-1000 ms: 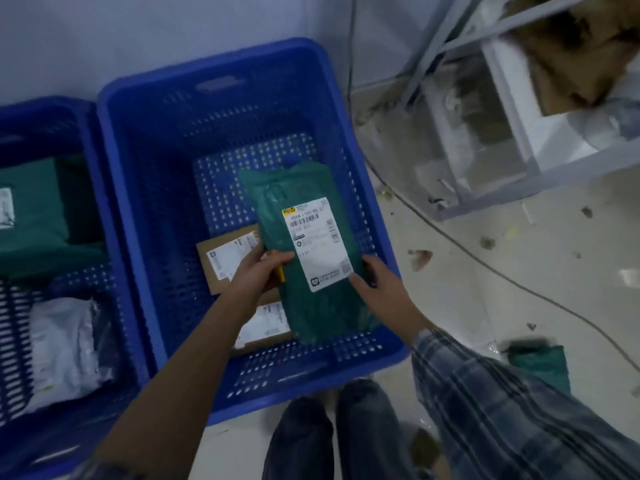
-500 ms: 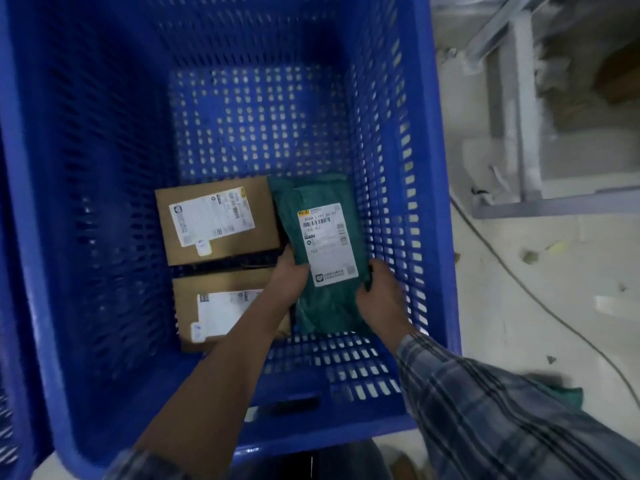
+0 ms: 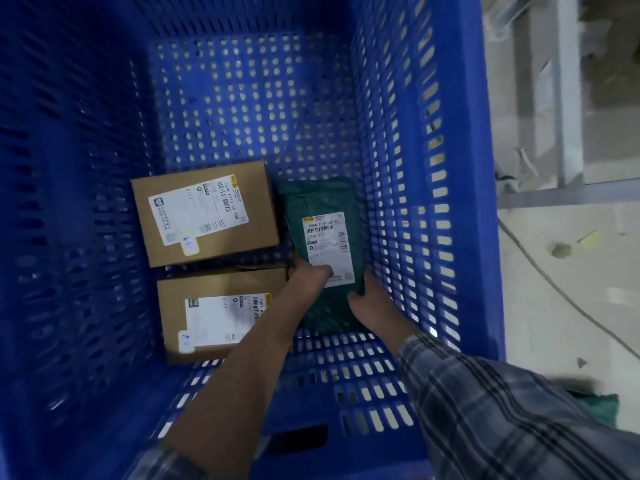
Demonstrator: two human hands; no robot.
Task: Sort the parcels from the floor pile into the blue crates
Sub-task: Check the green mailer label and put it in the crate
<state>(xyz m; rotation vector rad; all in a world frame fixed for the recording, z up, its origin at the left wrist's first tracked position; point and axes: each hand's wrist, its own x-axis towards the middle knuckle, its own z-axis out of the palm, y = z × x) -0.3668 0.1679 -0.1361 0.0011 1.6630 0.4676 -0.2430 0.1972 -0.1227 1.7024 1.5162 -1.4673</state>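
A green parcel (image 3: 320, 209) with a white label lies on the floor of the blue crate (image 3: 481, 188), close to its right wall. My left hand (image 3: 310, 275) grips the parcel's left edge, thumb on the label. My right hand (image 3: 367, 299) grips its right edge near the crate wall. Two brown cardboard parcels sit to the left of it: one farther (image 3: 204, 213) and one nearer (image 3: 214, 313), each with a white label.
A pale floor (image 3: 568, 306) with a thin cable (image 3: 540, 271) and scraps runs along the crate's right side. A grey metal rack frame (image 3: 568, 98) stands at the upper right. Another green parcel (image 3: 599, 407) lies on the floor at the lower right.
Both hands have lowered the green parcel from above the crate down onto the crate floor beside the boxes. The view has moved closer over the crate.
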